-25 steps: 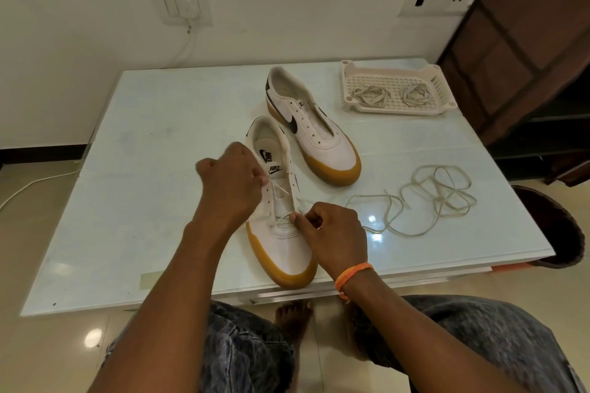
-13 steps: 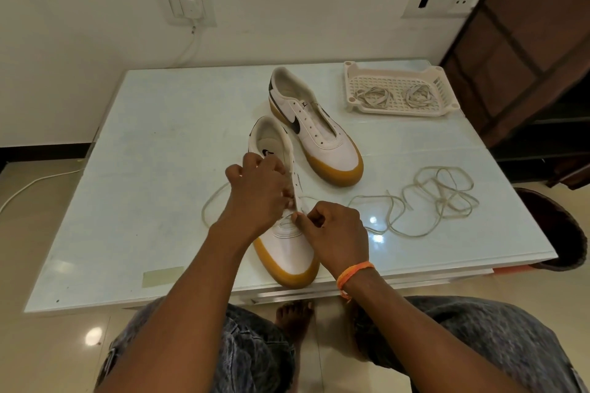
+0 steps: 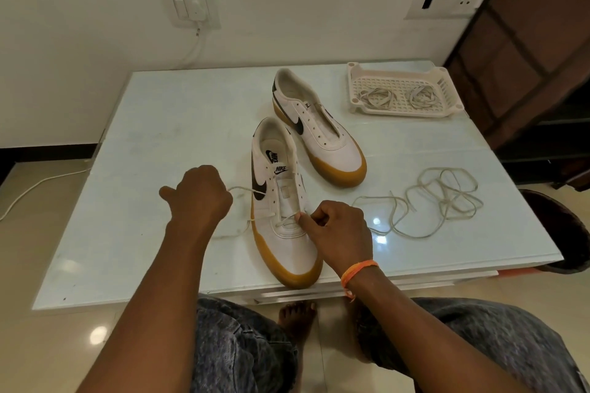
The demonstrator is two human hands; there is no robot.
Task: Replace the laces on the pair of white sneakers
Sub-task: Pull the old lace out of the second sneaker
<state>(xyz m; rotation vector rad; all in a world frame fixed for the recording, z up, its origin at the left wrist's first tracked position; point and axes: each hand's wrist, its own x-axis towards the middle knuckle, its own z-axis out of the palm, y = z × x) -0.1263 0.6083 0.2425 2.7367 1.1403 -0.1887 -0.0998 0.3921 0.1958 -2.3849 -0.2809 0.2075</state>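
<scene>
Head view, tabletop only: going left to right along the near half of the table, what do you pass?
left hand → near sneaker → right hand → loose lace tangle

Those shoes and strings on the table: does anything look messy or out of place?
Mainly the loose lace, lying in a tangled heap on the table right of the near sneaker. The far sneaker has bare eyelets. Two coiled laces sit neatly in the tray. Nothing looks damaged.

"NIKE" on the near sneaker (image 3: 281,210) tongue tag, "NIKE" printed on its insole
</scene>
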